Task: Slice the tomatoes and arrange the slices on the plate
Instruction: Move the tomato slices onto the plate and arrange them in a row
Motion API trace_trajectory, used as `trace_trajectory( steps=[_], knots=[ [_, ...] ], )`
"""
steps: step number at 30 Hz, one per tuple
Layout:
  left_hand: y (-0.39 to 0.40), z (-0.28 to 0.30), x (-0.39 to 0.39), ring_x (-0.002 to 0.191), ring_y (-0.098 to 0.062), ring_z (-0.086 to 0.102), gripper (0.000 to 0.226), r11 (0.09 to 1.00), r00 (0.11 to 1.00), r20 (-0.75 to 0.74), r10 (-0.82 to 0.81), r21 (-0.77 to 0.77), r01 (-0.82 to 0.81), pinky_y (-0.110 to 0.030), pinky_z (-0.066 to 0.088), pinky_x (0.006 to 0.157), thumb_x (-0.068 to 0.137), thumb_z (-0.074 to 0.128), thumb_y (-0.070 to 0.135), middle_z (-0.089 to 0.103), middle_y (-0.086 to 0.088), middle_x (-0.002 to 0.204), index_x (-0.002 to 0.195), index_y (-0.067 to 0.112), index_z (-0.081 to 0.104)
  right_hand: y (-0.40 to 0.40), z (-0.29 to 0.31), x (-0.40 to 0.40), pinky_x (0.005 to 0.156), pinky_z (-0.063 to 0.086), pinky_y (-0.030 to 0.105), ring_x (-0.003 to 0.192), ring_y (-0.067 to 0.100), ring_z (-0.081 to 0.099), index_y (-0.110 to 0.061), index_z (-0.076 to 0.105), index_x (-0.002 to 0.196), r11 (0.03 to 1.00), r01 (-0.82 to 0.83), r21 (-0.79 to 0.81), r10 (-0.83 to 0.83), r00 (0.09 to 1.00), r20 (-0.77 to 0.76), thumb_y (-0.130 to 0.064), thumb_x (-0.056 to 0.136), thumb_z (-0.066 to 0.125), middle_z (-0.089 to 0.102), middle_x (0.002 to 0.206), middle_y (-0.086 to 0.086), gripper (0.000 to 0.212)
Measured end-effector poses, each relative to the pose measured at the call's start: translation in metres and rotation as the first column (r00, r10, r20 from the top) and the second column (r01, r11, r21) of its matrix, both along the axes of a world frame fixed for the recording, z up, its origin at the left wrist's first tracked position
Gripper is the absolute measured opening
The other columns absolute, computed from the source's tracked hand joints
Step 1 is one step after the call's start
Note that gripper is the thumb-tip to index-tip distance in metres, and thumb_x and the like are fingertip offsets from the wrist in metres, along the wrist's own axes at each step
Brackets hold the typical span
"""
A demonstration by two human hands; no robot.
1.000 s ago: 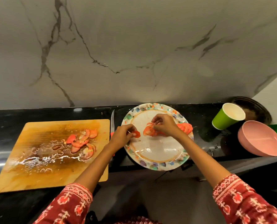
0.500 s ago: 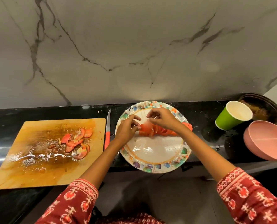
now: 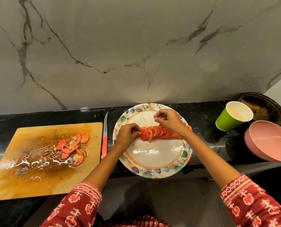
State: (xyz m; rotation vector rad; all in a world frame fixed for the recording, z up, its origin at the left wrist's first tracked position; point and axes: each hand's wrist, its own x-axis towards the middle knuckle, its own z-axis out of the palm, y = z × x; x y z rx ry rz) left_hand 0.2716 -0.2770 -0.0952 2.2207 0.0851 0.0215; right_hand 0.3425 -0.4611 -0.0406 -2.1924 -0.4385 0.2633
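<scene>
Two zones on the black worktop (image 3: 202,112): cutting on my left, plating in the middle. Largest item is the wooden cutting board (image 3: 21,169), wet with juice and seeds, carrying a loose heap of leftover tomato pieces (image 3: 71,148). They look ragged and will be slick; I judge they need lifting singly by the skin edge, not scooping.

Next, the patterned plate (image 3: 153,171), near rim hanging just past the worktop edge, its middle glossy with juice. Any hard push on it risks a slide.

Across the plate runs an overlapped row of tomato slices (image 3: 161,133), leaning on each other like shingles. I judge them light, soft, floppy and slippery, and a squeeze through the pulpy centre will likely tear one. Best hold is a light pinch at the firmer skin rim.

Left hand (image 3: 128,136): grip curled, fingertips pinching the end slice (image 3: 144,134) at the row's left end. Right hand (image 3: 169,120): raised just above the row, fingers loosely curled; nothing visible in that grip.

Smallest: the knife (image 3: 104,141) with a red handle lies between board and plate, untouched. A green paper cup (image 3: 231,117) and pink bowl (image 3: 270,141) stand off right.
</scene>
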Motion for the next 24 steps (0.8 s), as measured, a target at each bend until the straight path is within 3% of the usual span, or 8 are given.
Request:
trace_trajectory(
  steps=[3, 6, 9, 14, 18, 24],
  knots=[
    [0.009, 0.002, -0.004, 0.077, -0.008, 0.058, 0.01, 0.999, 0.999, 0.029, 0.034, -0.028, -0.033, -0.015, 0.048, 0.073, 0.08, 0.069, 0.006, 0.068, -0.006, 0.088, 0.09, 0.008, 0.069, 0.008, -0.005, -0.004, 0.069, 0.054, 0.028, 0.077, 0.014, 0.06, -0.001, 0.067, 0.091, 1.0, 0.013, 0.0, -0.013, 1.0, -0.003, -0.004, 0.086, 0.063, 0.067, 0.091, 0.011, 0.007],
    [0.03, 0.007, -0.017, 0.077, -0.005, 0.06, 0.014, 0.993, 0.992, 0.059, 0.114, -0.04, -0.111, -0.021, 0.053, 0.073, 0.082, 0.067, 0.01, 0.067, 0.0, 0.089, 0.096, 0.012, 0.067, 0.023, -0.009, -0.017, 0.064, 0.045, 0.009, 0.072, 0.008, 0.056, -0.001, 0.067, 0.091, 1.0, -0.012, -0.004, 0.012, 0.999, 0.032, -0.003, 0.085, 0.062, 0.067, 0.09, 0.011, 0.007],
    [0.055, 0.014, -0.041, 0.08, -0.009, 0.063, 0.022, 0.976, 0.968, 0.125, 0.217, -0.039, -0.213, -0.024, 0.054, 0.069, 0.085, 0.062, 0.011, 0.066, 0.001, 0.09, 0.107, 0.015, 0.063, 0.046, -0.016, -0.033, 0.062, 0.043, 0.005, 0.07, 0.007, 0.055, -0.001, 0.067, 0.093, 0.999, -0.036, -0.003, 0.036, 0.997, 0.064, -0.005, 0.086, 0.062, 0.067, 0.089, 0.008, 0.01],
    [0.114, 0.014, -0.093, 0.093, -0.011, 0.058, 0.029, 0.926, 0.907, 0.267, 0.325, 0.106, -0.363, -0.024, 0.048, 0.077, 0.087, 0.06, 0.011, 0.064, -0.002, 0.1, 0.116, 0.014, 0.058, 0.103, -0.02, -0.06, 0.064, 0.043, 0.011, 0.069, 0.011, 0.056, -0.002, 0.067, 0.092, 0.991, -0.135, 0.012, 0.133, 0.987, 0.085, -0.005, 0.085, 0.062, 0.068, 0.086, 0.009, 0.009],
    [0.171, 0.014, -0.124, 0.103, -0.017, 0.057, 0.027, 0.888, 0.899, 0.209, 0.386, 0.179, -0.423, -0.03, 0.048, 0.082, 0.087, 0.06, 0.014, 0.062, -0.004, 0.111, 0.115, 0.015, 0.059, 0.15, -0.025, -0.079, 0.066, 0.045, 0.023, 0.066, 0.007, 0.053, -0.004, 0.067, 0.093, 0.983, -0.18, -0.035, 0.181, 0.982, 0.06, -0.006, 0.083, 0.062, 0.065, 0.082, 0.005, 0.01],
    [0.239, 0.017, -0.145, 0.104, -0.02, 0.059, 0.029, 0.89, 0.916, 0.131, 0.378, 0.221, -0.399, -0.034, 0.047, 0.088, 0.084, 0.063, 0.008, 0.065, -0.005, 0.11, 0.112, 0.012, 0.061, 0.221, -0.027, -0.091, 0.073, 0.047, 0.026, 0.08, 0.012, 0.058, -0.009, 0.063, 0.103, 0.966, -0.19, -0.175, 0.199, 0.979, 0.037, -0.014, 0.086, 0.06, 0.067, 0.095, 0.007, 0.018]
  ],
)
